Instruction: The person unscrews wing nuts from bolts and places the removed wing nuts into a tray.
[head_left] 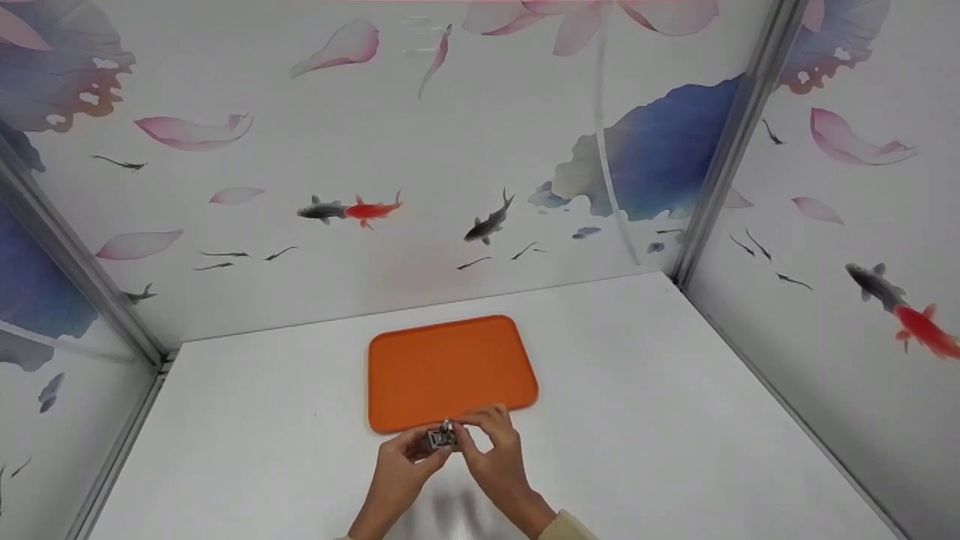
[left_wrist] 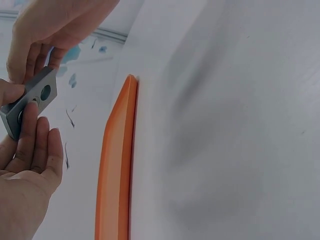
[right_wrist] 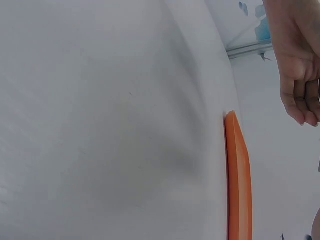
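Both hands hold a small grey metal block with round holes [left_wrist: 44, 92] in front of the tray. My left hand [head_left: 401, 457] grips its left side; in the left wrist view a fingertip presses over one of the holes. My right hand [head_left: 495, 457] pinches the other side between thumb and index finger, with a small shiny metal part sticking up there in the head view. The right wrist view shows the left hand [right_wrist: 300, 65] with curled fingers, while the block lies outside that view.
An orange rectangular tray [head_left: 450, 367] lies flat on the white table [head_left: 660, 420], just beyond the hands. Printed panels with fish and petals [head_left: 337, 135] enclose the table at the back and both sides, joined by metal corner posts [head_left: 739, 142].
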